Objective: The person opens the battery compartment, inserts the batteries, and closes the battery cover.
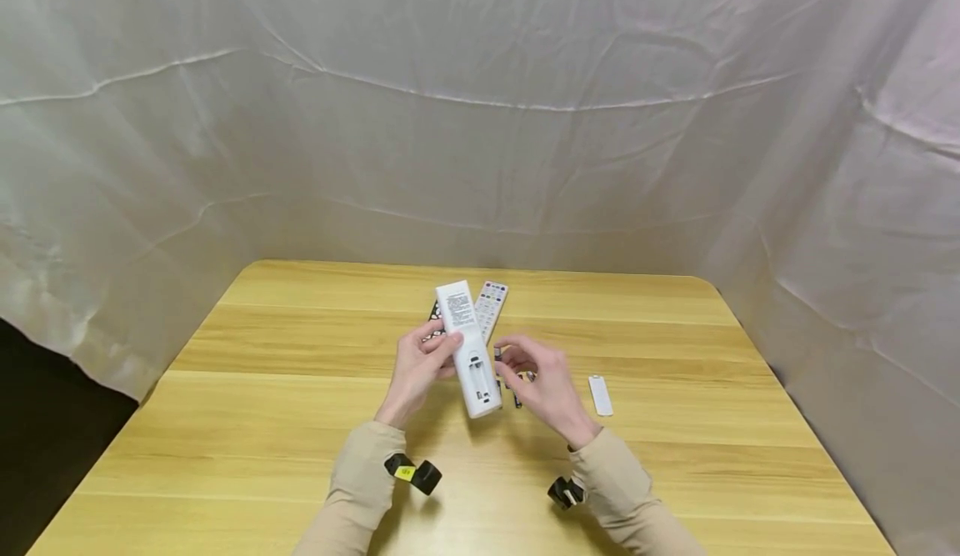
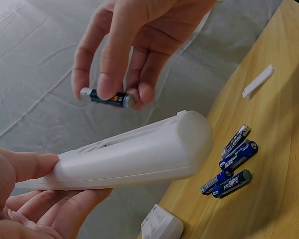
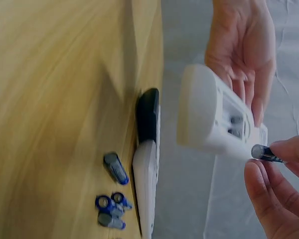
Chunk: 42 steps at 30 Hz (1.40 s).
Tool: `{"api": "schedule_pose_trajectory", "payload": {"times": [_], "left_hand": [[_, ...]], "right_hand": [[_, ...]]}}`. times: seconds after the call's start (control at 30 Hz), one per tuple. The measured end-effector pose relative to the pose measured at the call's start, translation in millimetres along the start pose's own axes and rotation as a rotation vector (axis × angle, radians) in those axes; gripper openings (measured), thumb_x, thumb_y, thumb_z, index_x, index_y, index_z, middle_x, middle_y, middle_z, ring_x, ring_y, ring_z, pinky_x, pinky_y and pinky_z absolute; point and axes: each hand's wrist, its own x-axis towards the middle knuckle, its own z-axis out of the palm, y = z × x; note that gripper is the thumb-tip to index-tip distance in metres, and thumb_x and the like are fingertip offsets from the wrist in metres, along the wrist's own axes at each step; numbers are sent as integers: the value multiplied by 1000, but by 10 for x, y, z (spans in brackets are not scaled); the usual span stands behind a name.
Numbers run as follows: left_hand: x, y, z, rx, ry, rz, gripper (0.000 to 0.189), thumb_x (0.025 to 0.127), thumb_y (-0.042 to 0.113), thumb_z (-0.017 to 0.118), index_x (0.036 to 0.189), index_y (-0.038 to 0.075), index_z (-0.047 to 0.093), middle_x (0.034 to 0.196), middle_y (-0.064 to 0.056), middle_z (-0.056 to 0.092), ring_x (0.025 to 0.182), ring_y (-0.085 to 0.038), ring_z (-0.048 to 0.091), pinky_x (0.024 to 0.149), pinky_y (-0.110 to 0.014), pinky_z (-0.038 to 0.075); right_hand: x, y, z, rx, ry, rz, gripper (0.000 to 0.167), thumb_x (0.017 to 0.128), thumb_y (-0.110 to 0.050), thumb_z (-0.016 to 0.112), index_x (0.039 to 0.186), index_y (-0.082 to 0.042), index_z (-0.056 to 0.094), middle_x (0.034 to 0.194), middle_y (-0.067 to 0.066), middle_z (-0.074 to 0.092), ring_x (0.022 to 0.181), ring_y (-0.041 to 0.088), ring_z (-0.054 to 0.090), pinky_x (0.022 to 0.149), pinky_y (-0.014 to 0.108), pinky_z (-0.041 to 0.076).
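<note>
My left hand (image 1: 416,366) holds a white remote control (image 1: 467,343) above the table, thumb on its back and fingers underneath. Its back faces up, with printed text at the far end and an uncovered battery compartment (image 1: 478,379) toward the near end. Metal contacts show inside the compartment. To the right of the remote, my right hand (image 1: 547,381) pinches a dark blue battery (image 2: 108,98) between thumb and fingers. In the left wrist view this battery hangs just over the remote, apart from it.
Several blue loose batteries (image 2: 231,162) lie on the table beneath the hands. A white battery cover (image 1: 600,395) rests to the right. Behind the held remote lie another white remote (image 1: 492,299) and a black remote (image 3: 147,117). Pale curtains (image 1: 480,164) surround the wooden table (image 1: 240,423).
</note>
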Motion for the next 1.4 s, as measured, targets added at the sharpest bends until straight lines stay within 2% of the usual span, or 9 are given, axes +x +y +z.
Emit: {"api": "schedule_pose_trajectory", "payload": {"times": [0.27,0.53,0.73,1.03,1.4], "left_hand": [[-3,-19,3,-2,-6,15,40,97,1,61,135,-9,54,120,-36,65,84,-19,75,74,-35,67],[-13,-15,-1,3,0,16,40,97,2,61,136,-8,54,120,-34,66,84,-21,76,71,-32,67],[7,-34,-12,22,2,17,40,97,2,62,137,-5,55,121,-33,66,89,-26,77,76,-37,67],[10,-38,-5,7,-2,16,41,97,3,62,136,-6,55,121,-34,66,88,-23,76,74,-32,67],[19,-34,15,14,-1,17,42,96,1,63,136,-6,55,122,-34,66,91,-28,76,76,-34,67]], "right_hand": [[14,-71,96,-16,-61,30,30,83,6,74,112,2,67,86,17,75,73,22,72,69,19,63],[28,-104,157,-76,-101,59,25,83,7,74,106,0,68,83,16,76,68,20,71,63,13,59],[50,-148,204,-96,-122,91,19,84,5,73,101,0,68,81,16,76,67,20,72,61,11,58],[65,-145,241,-181,-143,79,14,84,2,74,96,-1,69,78,13,77,61,9,66,52,9,52],[80,-164,243,-237,-185,80,7,88,2,70,93,-2,68,79,16,77,60,15,69,47,9,48]]}}
